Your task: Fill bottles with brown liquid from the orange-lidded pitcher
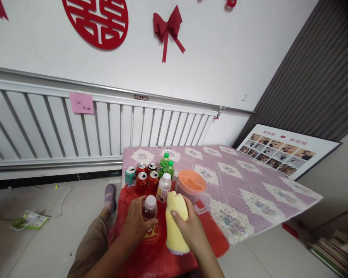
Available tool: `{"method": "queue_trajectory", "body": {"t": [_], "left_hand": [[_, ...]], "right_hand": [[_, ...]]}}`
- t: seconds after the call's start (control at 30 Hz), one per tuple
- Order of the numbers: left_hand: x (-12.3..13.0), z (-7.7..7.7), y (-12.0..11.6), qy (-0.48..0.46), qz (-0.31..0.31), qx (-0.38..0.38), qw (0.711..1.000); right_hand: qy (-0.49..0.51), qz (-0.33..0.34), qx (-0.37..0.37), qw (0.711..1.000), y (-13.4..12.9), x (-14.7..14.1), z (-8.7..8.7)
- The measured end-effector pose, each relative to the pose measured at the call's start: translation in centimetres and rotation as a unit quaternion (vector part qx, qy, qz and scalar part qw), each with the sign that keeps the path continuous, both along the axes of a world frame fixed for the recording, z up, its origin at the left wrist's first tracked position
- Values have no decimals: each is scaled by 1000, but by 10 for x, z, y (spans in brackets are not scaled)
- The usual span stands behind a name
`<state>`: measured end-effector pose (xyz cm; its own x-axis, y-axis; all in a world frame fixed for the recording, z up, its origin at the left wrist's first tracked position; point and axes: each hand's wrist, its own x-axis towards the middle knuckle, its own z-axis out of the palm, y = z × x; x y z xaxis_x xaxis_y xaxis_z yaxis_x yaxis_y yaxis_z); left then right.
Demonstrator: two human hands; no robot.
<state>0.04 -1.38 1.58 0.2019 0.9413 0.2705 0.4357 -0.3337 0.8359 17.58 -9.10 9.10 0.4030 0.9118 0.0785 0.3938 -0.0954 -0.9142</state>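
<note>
My left hand (137, 218) is wrapped round a clear bottle (150, 204) with a pale pink cap, above the red plastic bag (139, 255). In my right hand (187, 222) is a folded yellow cloth (175, 227), gripped from its right side. Just beyond the bottle stands a white-capped drink bottle (164, 187) with a printed label. A clear jug (188, 191) with an orange lid (192, 180) is behind the cloth, its handle to the right. Several red cans (141, 181), a teal can (130, 175) and two green-capped bottles (168, 168) are grouped farther back.
A patterned purple cloth (249, 185) covers the table. Along the wall runs a white radiator (104, 127) with a pink note (81, 103) on it. At right leans a photo board (278, 152); a foot (110, 197) shows at left.
</note>
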Motion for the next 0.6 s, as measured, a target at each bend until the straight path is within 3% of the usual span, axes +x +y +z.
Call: {"method": "queue_trajectory", "body": {"t": [0.13,0.27,0.37,0.47,0.6], "left_hand": [[-3,9,2,10,-33,-2,999],[-12,22,8,-26,-131,-11,991],[-19,31,12,-67,-203,-70,974],[-25,39,13,-58,-220,-119,967],[-33,48,17,-24,-248,-123,960]], "right_hand": [[20,33,27,999,19,-17,1],[28,96,23,995,26,-26,-7],[33,128,6,991,21,-26,-18],[55,123,6,991,9,-24,-31],[17,100,-9,995,-9,-21,-47]]}}
